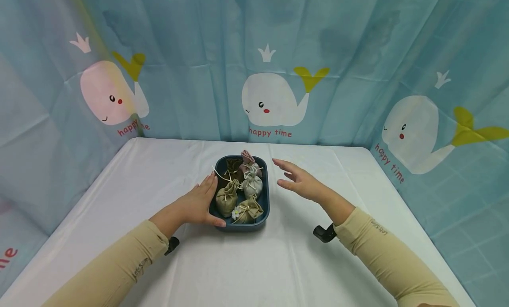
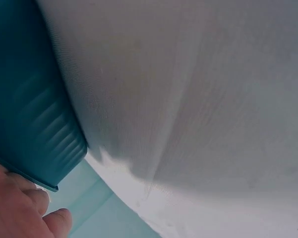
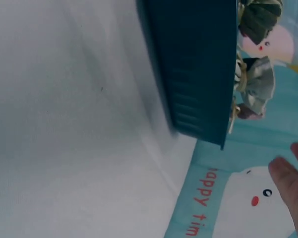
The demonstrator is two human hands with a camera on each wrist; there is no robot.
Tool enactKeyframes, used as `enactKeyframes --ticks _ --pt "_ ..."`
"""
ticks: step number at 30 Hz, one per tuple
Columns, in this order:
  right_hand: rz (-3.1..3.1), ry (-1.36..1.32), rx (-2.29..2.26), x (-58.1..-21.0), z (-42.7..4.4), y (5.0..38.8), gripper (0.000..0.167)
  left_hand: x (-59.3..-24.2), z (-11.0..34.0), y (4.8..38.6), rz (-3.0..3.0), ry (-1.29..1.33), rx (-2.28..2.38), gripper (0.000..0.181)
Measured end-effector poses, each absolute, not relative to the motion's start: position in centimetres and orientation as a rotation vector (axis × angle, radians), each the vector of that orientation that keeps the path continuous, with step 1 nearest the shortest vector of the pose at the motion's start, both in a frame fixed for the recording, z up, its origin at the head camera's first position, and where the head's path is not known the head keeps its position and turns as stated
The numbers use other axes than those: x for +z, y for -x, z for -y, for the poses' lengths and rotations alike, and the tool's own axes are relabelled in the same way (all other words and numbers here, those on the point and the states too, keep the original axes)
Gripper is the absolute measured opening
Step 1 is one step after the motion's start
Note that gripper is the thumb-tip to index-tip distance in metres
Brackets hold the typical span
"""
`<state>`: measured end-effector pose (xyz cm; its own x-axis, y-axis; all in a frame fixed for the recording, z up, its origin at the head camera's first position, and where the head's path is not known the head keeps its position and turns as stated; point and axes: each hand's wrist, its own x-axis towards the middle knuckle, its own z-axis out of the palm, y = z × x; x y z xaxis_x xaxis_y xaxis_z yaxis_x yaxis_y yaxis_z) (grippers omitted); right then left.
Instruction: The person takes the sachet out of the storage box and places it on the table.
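Note:
A dark blue rectangular tub (image 1: 243, 228) stands on the white-covered table with several small drawstring pouches in it. Among them are an olive pouch (image 1: 226, 202), a beige one with a small white flower (image 1: 249, 211), a pale grey one (image 1: 252, 186), a pink one (image 1: 247, 157) and a dark brown one at the back. My left hand (image 1: 197, 204) rests along the tub's left rim, fingers extended and thumb at the near corner. To the right, my right hand (image 1: 302, 182) hovers apart from the tub, fingers spread and holding nothing. The right wrist view shows the tub's ribbed side (image 3: 198, 74).
A white cloth (image 1: 254, 267) covers the table. Light blue curtains (image 1: 183, 77) printed with whales enclose the back and both sides. Black wrist-worn devices (image 1: 324, 233) show beneath the beige sleeves.

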<state>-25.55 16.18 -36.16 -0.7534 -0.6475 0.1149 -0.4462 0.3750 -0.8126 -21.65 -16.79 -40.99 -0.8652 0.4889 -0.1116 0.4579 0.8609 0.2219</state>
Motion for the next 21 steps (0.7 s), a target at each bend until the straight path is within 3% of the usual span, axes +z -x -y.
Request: enactKeyframes --ticks 8,21 --pt "-2.281 1.050 -1.245 -35.7 -14.3 23.8 0.061 -40.8 16.7 21.7 -2.853 -0.736 0.286 0.130" --pt "-2.167 1.179 -1.155 -38.5 -12.9 24.0 0.063 -40.9 16.7 21.8 -2.844 -0.718 0.297 0.130"
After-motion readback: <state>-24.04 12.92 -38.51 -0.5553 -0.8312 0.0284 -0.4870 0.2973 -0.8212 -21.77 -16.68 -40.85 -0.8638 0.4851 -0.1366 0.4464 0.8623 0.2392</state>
